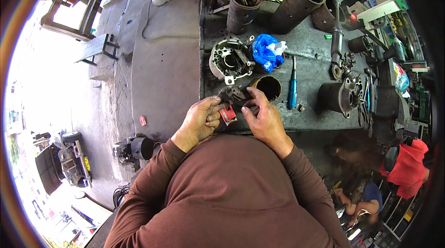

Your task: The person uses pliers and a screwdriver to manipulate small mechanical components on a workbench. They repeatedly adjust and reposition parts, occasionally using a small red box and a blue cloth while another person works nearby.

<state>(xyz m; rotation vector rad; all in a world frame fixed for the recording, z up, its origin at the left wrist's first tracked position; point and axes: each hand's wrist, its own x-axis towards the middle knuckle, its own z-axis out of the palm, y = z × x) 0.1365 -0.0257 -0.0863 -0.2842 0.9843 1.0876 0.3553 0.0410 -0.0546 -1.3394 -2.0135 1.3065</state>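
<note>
Above the front edge of the workbench, a small dark metal part (231,94) with a blocky, uneven shape is between my hands. My left hand (199,120) is closed, pinching its left end with thumb and fingers. The fingers of my right hand (266,118) are curled in at the right end of the same part; their exact grip is partly hidden. Just below the part lies a small red and white box (228,114). Beyond it stands a round, open alternator housing (218,68) of silvery metal.
A rusty open can (273,86), a blue plastic bag (265,52) and a blue-handled screwdriver (293,91) are close by. Metal cylinders with tools (241,18) stand at the back. A heavy casting (333,97) sits to the right. Another person (368,201) crouches at lower right.
</note>
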